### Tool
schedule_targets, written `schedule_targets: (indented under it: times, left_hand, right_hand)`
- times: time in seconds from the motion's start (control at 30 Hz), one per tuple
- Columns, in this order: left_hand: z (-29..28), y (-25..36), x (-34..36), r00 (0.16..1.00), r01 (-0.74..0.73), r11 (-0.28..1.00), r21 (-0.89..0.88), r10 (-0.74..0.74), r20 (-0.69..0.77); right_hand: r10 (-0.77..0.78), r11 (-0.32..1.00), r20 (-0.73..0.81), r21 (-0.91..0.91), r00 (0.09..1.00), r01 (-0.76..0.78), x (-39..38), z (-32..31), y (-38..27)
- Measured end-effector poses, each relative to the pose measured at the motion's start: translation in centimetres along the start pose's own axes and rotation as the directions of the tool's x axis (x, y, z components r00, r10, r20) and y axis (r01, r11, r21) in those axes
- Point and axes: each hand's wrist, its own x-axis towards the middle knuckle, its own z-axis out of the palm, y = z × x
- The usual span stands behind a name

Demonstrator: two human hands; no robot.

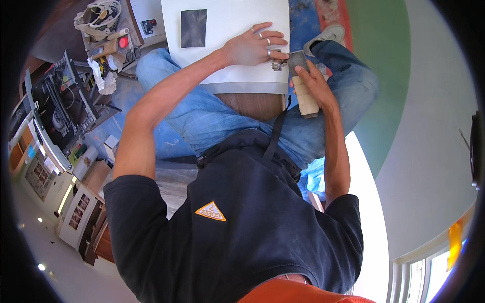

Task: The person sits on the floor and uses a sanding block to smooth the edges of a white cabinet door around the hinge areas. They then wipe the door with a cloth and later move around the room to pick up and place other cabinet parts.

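My left hand point(252, 48), with several silver rings, lies on a white panel point(235, 17) with fingers apart, its lowest finger at a small metal hinge-like fitting point(278, 65) on the panel's right edge. My right hand point(316, 83) grips a long block point(306, 103) with tan wrapping and a dark grey upper end, held beside that fitting. A dark grey rectangular sheet point(193, 28) lies at the panel's upper left. The panel rests over my crossed legs in jeans.
Left, a small stand point(129, 33) holds a bucket, scissors and rolls. A small black-and-red object point(148, 27) sits beside it. Black metal frames point(65, 101) stand farther left. Right are a green floor area point(384, 60) and a grey surface point(429, 166); blue covering point(126, 126) surrounds me.
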Motion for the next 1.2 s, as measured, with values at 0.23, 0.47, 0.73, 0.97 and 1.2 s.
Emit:
schedule_targets:
  times: [0.23, 0.47, 0.73, 0.97, 1.2]
  left_hand:
    - [0.1, -0.1, 0.0, 1.000, 0.017, 0.999, -0.028, -0.017, 0.001]
    - [-0.3, 0.1, 0.1, 0.998, 0.037, 0.999, -0.036, -0.035, 0.042]
    - [-0.2, 0.0, 0.3, 0.999, 0.037, 0.999, -0.007, -0.037, 0.022]
    - [0.1, -0.2, 0.1, 1.000, 0.029, 0.999, -0.034, -0.028, 0.009]
    - [0.3, -0.2, -0.1, 0.998, 0.043, 0.999, -0.027, -0.042, 0.040]
  right_hand:
    - [-0.004, 1.000, -0.010, -0.012, 1.000, 0.004, -0.3, 0.3, -0.3]
    - [0.038, 0.999, -0.027, 0.004, 0.999, -0.038, 0.6, 0.4, -0.5]
    - [0.046, 0.999, -0.054, 0.005, 0.998, -0.045, 2.1, 0.5, -1.0]
    - [0.047, 0.999, -0.051, 0.008, 0.998, -0.047, 1.7, 0.7, -1.4]
    - [0.013, 1.000, -0.034, -0.014, 0.999, -0.014, 2.1, 0.6, -1.1]
